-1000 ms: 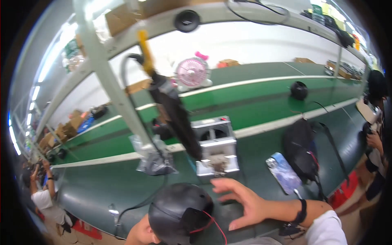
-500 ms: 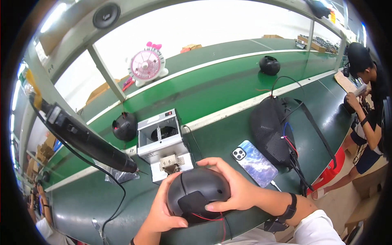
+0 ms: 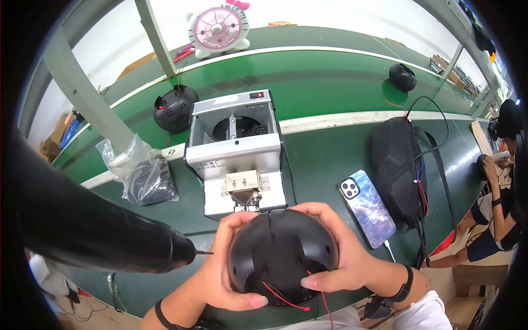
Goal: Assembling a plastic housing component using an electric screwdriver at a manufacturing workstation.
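Observation:
Between my two hands is a round black plastic shell (image 3: 284, 247), with a few small holes and red wires hanging from its near side. My left hand (image 3: 225, 275) wraps its left side, thumb toward the wires. My right hand (image 3: 335, 253) grips the right side, its thumb on the near lower surface. Just beyond the shell stands a grey screw feeder (image 3: 236, 148) with small dark screws inside. A black electric screwdriver (image 3: 137, 242) hangs close at the left, its thin bit pointing toward my left hand without anything on it that I can make out.
A clear bag of small dark parts (image 3: 146, 179) lies left of the feeder. Similar black shells (image 3: 176, 109) (image 3: 402, 77) sit on the green belt (image 3: 324, 82). At right are a phone (image 3: 367, 208) and a black mesh bag (image 3: 393, 170). A pink-and-white fan (image 3: 218, 28) stands behind; a person (image 3: 500, 203) works far right.
The shell has turned in my hands, bringing more holes and the wires' entry into sight. My view has shifted, so the screwdriver looms larger at left and the feeder appears bigger.

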`<state>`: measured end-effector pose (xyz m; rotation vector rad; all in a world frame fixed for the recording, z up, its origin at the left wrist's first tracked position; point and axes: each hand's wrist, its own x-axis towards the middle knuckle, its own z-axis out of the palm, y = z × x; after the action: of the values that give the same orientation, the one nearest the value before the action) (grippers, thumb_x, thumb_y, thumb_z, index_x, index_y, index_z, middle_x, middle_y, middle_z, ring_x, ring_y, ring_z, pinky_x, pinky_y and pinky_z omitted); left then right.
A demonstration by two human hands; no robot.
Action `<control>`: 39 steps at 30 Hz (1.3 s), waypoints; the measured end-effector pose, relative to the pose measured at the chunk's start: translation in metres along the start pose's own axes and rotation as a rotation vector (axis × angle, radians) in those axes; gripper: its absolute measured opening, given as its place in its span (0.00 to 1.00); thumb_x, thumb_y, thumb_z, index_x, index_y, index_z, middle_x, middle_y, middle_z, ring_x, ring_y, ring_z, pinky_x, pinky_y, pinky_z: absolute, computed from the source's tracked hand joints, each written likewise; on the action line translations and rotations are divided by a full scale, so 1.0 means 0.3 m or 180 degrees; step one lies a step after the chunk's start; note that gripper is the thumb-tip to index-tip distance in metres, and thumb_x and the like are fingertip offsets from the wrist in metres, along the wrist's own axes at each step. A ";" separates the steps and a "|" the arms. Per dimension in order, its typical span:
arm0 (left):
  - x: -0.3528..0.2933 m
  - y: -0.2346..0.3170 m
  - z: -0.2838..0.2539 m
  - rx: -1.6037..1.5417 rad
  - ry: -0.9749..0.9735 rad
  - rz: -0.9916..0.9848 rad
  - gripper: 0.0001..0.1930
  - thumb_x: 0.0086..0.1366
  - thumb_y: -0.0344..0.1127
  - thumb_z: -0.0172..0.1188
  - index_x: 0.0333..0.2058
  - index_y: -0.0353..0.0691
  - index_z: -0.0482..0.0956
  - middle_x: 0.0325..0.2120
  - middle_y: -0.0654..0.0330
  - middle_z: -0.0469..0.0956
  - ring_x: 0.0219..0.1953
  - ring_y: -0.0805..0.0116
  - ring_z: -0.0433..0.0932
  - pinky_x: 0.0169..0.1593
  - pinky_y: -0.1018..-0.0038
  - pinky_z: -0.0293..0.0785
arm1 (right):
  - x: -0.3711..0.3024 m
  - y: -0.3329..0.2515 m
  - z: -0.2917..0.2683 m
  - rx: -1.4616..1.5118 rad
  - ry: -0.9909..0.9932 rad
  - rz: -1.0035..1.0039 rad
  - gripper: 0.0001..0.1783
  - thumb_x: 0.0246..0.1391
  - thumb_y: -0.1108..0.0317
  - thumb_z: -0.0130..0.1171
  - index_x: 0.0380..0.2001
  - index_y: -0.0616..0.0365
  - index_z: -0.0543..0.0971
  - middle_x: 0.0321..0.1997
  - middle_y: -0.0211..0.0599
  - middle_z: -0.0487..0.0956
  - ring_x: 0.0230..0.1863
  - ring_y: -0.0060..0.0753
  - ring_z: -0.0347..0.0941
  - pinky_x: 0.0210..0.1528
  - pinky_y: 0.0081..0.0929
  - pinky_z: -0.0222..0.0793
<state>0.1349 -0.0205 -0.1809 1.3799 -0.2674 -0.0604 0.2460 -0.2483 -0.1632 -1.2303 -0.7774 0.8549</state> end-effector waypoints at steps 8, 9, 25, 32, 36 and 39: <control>-0.003 -0.063 0.032 -0.0390 0.0379 0.0075 0.62 0.44 0.41 0.80 0.68 0.39 0.42 0.64 0.49 0.57 0.68 0.57 0.60 0.68 0.61 0.59 | -0.001 0.016 -0.023 0.0423 0.0102 -0.0211 0.76 0.31 0.59 0.86 0.73 0.54 0.39 0.69 0.47 0.62 0.70 0.41 0.61 0.70 0.41 0.58; -0.008 -0.072 0.032 -0.0383 0.0399 0.0169 0.63 0.44 0.42 0.81 0.68 0.39 0.41 0.65 0.49 0.56 0.68 0.57 0.59 0.68 0.61 0.58 | -0.004 0.017 -0.022 0.0399 0.0122 -0.0222 0.76 0.31 0.59 0.86 0.73 0.54 0.39 0.69 0.47 0.62 0.70 0.41 0.61 0.70 0.41 0.58; 0.008 -0.025 0.006 0.1687 -0.0107 0.0672 0.50 0.45 0.37 0.80 0.65 0.31 0.61 0.58 0.46 0.71 0.57 0.54 0.77 0.59 0.62 0.74 | 0.000 -0.023 -0.005 -0.1851 -0.0119 -0.1321 0.50 0.29 0.65 0.74 0.61 0.67 0.68 0.62 0.52 0.71 0.61 0.52 0.71 0.60 0.40 0.71; 0.015 -0.011 0.005 0.1477 -0.0095 0.0766 0.46 0.50 0.41 0.78 0.63 0.27 0.66 0.53 0.44 0.76 0.51 0.52 0.79 0.54 0.65 0.74 | -0.004 -0.014 -0.012 -0.1789 -0.0278 -0.1382 0.53 0.27 0.71 0.69 0.65 0.62 0.64 0.63 0.50 0.69 0.62 0.54 0.68 0.60 0.42 0.70; 0.030 -0.003 -0.013 0.1384 -0.0197 0.0739 0.46 0.49 0.43 0.79 0.63 0.27 0.67 0.54 0.43 0.76 0.53 0.51 0.79 0.55 0.65 0.73 | -0.003 -0.008 -0.015 -0.1736 -0.0247 -0.1408 0.52 0.28 0.71 0.69 0.64 0.63 0.65 0.63 0.49 0.69 0.62 0.54 0.68 0.60 0.42 0.70; 0.043 0.003 -0.022 0.1313 -0.0274 0.0669 0.47 0.49 0.44 0.79 0.63 0.26 0.67 0.54 0.43 0.76 0.53 0.51 0.79 0.56 0.65 0.73 | -0.002 -0.003 -0.021 -0.1706 -0.0190 -0.1442 0.51 0.28 0.70 0.70 0.64 0.63 0.65 0.63 0.48 0.70 0.62 0.54 0.68 0.60 0.42 0.70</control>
<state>0.1487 -0.0165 -0.1791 1.7523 -0.5167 0.1166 0.2513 -0.2516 -0.1634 -1.4132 -1.3293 0.3151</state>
